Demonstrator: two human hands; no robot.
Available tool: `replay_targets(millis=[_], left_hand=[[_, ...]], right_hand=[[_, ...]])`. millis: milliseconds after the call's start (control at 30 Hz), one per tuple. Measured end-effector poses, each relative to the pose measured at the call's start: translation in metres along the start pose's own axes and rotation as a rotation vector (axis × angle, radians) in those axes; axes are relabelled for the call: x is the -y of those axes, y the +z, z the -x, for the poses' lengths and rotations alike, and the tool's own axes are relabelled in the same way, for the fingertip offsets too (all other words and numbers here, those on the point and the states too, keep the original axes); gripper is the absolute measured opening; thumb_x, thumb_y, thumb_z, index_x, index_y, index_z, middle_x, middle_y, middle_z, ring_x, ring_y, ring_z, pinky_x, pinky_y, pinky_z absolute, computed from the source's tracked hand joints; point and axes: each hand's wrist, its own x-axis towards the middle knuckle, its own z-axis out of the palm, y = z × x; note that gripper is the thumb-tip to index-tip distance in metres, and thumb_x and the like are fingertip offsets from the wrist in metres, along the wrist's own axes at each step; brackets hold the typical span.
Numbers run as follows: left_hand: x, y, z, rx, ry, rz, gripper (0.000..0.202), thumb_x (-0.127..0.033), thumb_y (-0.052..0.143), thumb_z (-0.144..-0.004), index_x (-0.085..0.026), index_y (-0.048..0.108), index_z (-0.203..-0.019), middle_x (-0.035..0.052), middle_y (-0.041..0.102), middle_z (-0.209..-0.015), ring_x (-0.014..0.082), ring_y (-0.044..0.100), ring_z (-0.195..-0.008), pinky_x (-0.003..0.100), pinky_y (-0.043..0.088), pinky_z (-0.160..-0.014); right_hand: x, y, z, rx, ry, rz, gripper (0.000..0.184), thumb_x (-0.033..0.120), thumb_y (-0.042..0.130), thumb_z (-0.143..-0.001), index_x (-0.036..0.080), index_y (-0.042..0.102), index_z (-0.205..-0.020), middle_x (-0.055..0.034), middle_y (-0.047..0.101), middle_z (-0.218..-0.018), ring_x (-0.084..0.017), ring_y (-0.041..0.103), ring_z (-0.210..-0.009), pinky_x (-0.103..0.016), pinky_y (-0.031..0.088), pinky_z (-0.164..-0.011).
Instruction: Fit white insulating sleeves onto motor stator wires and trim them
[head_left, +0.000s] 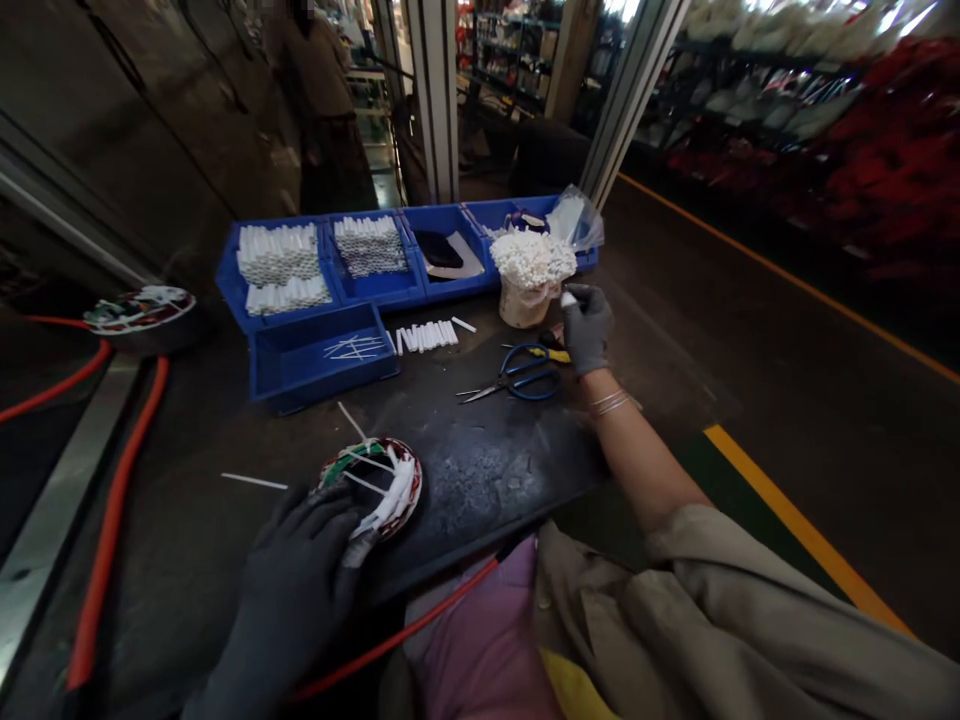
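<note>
Grey-gloved left hand [304,548] curves against the coil ring [403,492], likely stiff, weighty, best taken by its rim; right hand [589,332] curled; whether either grips, unclear

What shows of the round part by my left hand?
The round part lies on the table, hollow side up. Its rim shows dark red and green; white pieces crowd its right side. Thin white sticks cross the hollow. The gloved left hand touches its near left edge. Its material is unclear.
</note>
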Motion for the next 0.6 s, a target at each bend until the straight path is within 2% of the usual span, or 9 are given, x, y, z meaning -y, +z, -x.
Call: replay_targets(millis=[67,133,233,333,400,533,600], left_hand=[[-0.007,0.002,-0.001,-0.013,-0.07,-0.043,0.028,-0.028,0.043,-0.099,-0.017,0.069,-0.096,0.0137,0.075,-0.097,0.0352,0.069,-0.097,0.061,0.045,-0.103],[-0.011,0.003,-0.001,-0.01,-0.124,-0.069,0.028,-0.029,0.042,-0.099,-0.018,0.068,-0.097,0.0144,0.075,-0.098,0.0357,0.07,-0.098,0.062,0.045,-0.104],[-0.01,0.001,0.003,0.049,-0.122,-0.043,0.027,-0.034,0.047,-0.099,-0.018,0.068,-0.105,0.0153,0.075,-0.107,0.0377,0.068,-0.107,0.063,0.044,-0.106],[-0.008,-0.002,0.008,0.113,-0.078,-0.017,0.035,-0.032,0.046,-0.099,-0.017,0.065,-0.124,0.0166,0.073,-0.123,0.0391,0.064,-0.12,0.062,0.046,-0.106],[-0.006,-0.003,0.009,0.112,-0.066,-0.016,0.039,-0.026,0.044,-0.099,-0.016,0.063,-0.131,0.0174,0.071,-0.127,0.0379,0.064,-0.123,0.061,0.046,-0.108],[-0.003,-0.005,0.001,0.084,-0.037,0.066,0.032,-0.022,0.048,-0.097,-0.017,0.067,-0.122,0.0147,0.074,-0.116,0.0325,0.069,-0.109,0.057,0.045,-0.113],[-0.006,-0.007,-0.005,0.071,-0.065,0.135,0.03,-0.023,0.05,-0.097,-0.019,0.067,-0.121,0.012,0.074,-0.111,0.0302,0.07,-0.103,0.056,0.046,-0.111]], right_hand=[[-0.013,-0.002,-0.02,-0.005,-0.078,0.111,0.014,0.017,0.06,-0.082,0.019,0.067,-0.093,-0.0076,0.066,-0.1,-0.023,0.061,-0.102,-0.043,0.05,-0.1],[-0.018,0.0,-0.033,-0.003,-0.142,0.264,0.026,0.014,0.061,-0.08,0.018,0.069,-0.105,-0.0102,0.064,-0.111,-0.024,0.06,-0.106,-0.044,0.05,-0.102],[-0.021,0.007,-0.046,0.034,-0.144,0.376,0.043,0.012,0.066,-0.078,0.015,0.067,-0.121,-0.0141,0.06,-0.125,-0.024,0.061,-0.107,-0.044,0.051,-0.101],[-0.024,0.01,-0.051,0.085,-0.141,0.377,0.027,0.014,0.065,-0.082,0.014,0.072,-0.109,-0.0134,0.063,-0.118,-0.025,0.062,-0.105,-0.044,0.051,-0.099],[-0.027,0.008,-0.054,0.095,-0.15,0.362,0.017,0.015,0.064,-0.085,0.015,0.073,-0.1,-0.012,0.065,-0.111,-0.025,0.062,-0.103,-0.044,0.051,-0.098],[-0.03,-0.003,-0.059,0.06,-0.204,0.218,0.012,0.015,0.067,-0.081,0.017,0.072,-0.091,-0.0085,0.068,-0.101,-0.023,0.065,-0.098,-0.044,0.053,-0.097],[-0.026,-0.012,-0.058,0.013,-0.256,0.125,0.012,0.015,0.065,-0.081,0.017,0.071,-0.091,-0.0076,0.069,-0.1,-0.023,0.066,-0.102,-0.046,0.054,-0.099]])
